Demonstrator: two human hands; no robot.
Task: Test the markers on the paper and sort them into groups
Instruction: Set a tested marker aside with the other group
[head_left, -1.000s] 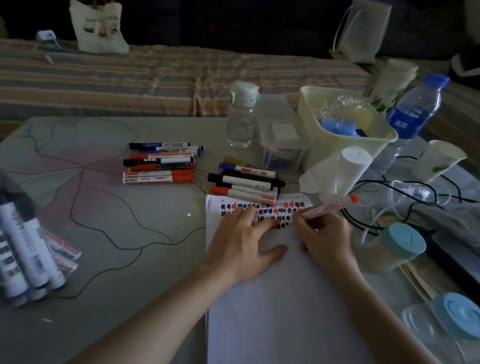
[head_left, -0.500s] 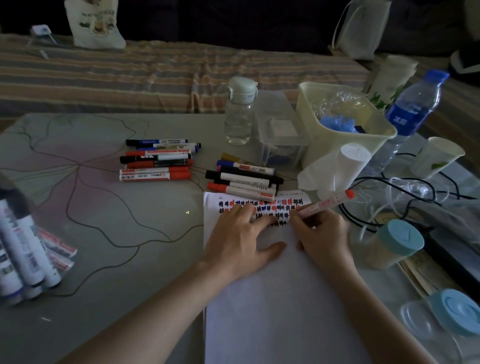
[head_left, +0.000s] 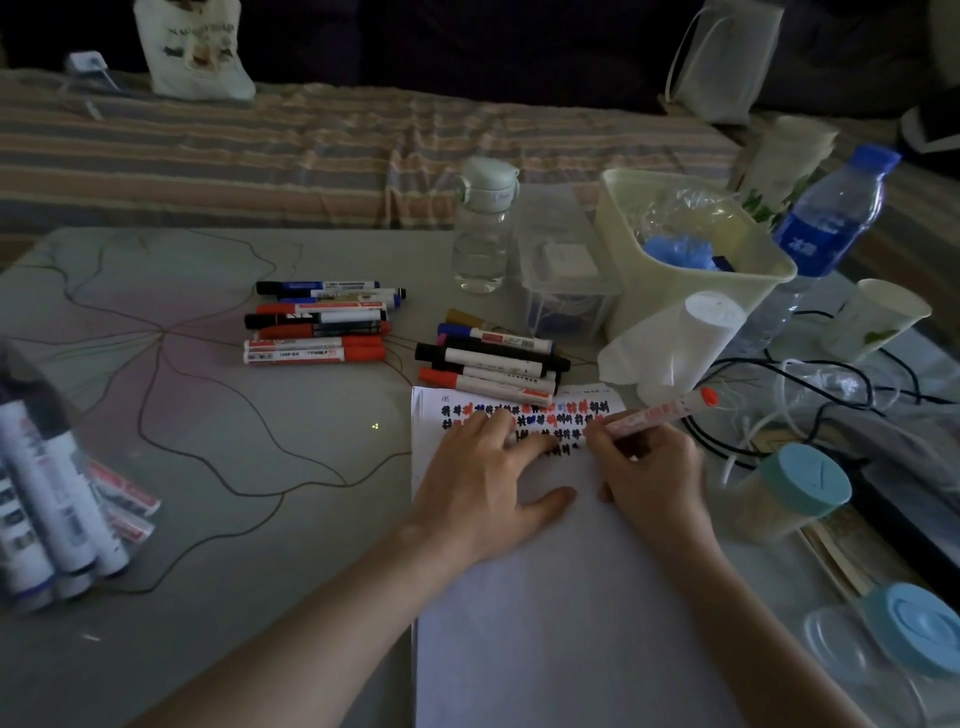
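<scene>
Paper (head_left: 571, 623) top edge touches markers (head_left: 488, 369) | left hand (head_left: 483, 488) flat (right hand (head_left: 649, 473) writing)

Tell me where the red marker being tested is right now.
The red marker is in the right hand, right of centre, its tip on the paper beside the left hand.

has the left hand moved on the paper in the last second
No. The left hand lies flat at the same spot on the paper, fingertips at the rows of test marks.
</scene>
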